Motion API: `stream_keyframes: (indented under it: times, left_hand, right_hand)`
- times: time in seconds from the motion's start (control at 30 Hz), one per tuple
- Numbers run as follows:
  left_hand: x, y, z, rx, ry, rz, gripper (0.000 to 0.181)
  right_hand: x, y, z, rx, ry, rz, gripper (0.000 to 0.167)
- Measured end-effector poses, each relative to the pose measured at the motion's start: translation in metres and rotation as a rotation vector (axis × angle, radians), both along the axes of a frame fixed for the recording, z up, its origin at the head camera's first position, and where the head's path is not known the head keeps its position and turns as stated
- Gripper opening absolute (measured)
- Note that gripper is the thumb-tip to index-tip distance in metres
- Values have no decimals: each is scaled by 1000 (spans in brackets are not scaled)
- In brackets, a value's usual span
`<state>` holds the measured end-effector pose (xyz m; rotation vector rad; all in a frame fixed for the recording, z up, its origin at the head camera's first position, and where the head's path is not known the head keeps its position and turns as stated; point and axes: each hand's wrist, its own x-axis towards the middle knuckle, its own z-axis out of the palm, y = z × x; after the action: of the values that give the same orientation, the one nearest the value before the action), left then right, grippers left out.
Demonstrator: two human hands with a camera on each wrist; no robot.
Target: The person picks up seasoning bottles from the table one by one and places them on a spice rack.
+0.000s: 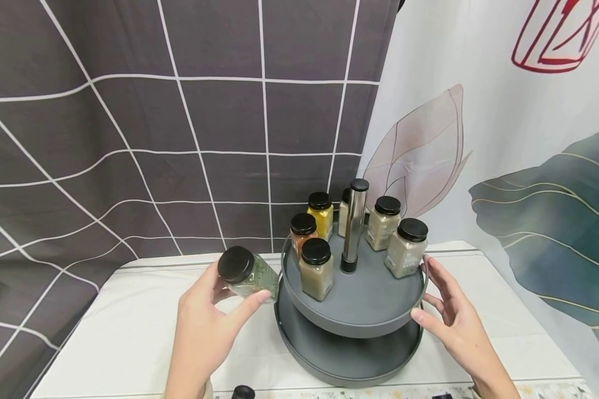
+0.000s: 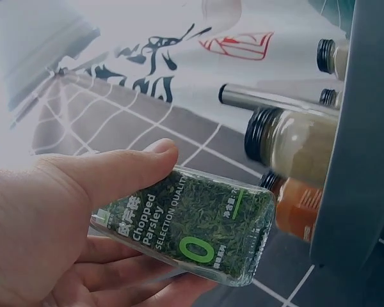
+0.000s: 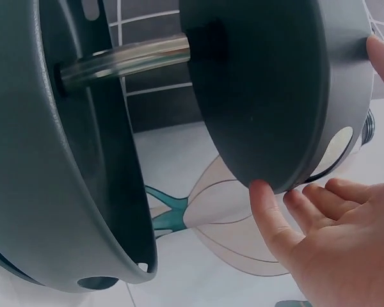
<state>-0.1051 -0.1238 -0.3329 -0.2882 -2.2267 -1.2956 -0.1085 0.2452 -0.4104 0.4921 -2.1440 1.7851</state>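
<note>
My left hand grips a black-lidded glass jar of green flakes, tilted, just left of a grey two-tier turntable rack. Its label reads "Chopped Parsley" on the jar in the left wrist view. The upper tier carries several spice jars: a yellow one, an orange one, a beige one in front, and pale ones on the right. With fingers spread, my right hand touches that tier's outer rim. The lower tier shows no jars in its visible part.
A metal post rises through the rack's middle. At the bottom edge, a black lid and a dark object are partly cut off. Behind the white tabletop hangs a dark grid-patterned cloth.
</note>
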Motion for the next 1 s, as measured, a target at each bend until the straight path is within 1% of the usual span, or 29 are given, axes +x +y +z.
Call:
stream_keyframes:
  times: [0.13, 0.27, 0.5, 0.63, 0.73, 0.83, 0.93, 1.0]
  left_hand:
    - [1, 6, -1, -6, 18, -16, 53]
    - [3, 13, -2, -11, 35, -43, 56]
    - [8, 32, -5, -24, 65, -91, 58]
    - [11, 44, -6, -20, 49, -127, 57]
    - [13, 51, -7, -22, 44, -137, 57]
    - [13, 57, -7, -23, 55, -148, 58]
    - [13, 64, -6, -14, 40, -168, 62]
    - [13, 69, -5, -7, 33, -194, 63]
  right_hand:
    - [0, -1, 1, 35, -21, -8, 89]
    - [0, -1, 1, 46, -22, -8, 90]
    - [0, -2, 1, 81, -36, -26, 91]
    - [1, -1, 1, 89, -38, -40, 90]
    - [1, -2, 1, 84, -32, -43, 90]
    - [1, -3, 0, 90, -31, -48, 90]
    - [1, -2, 1, 98, -31, -54, 90]
    - [1, -2, 1, 101, -31, -55, 90]
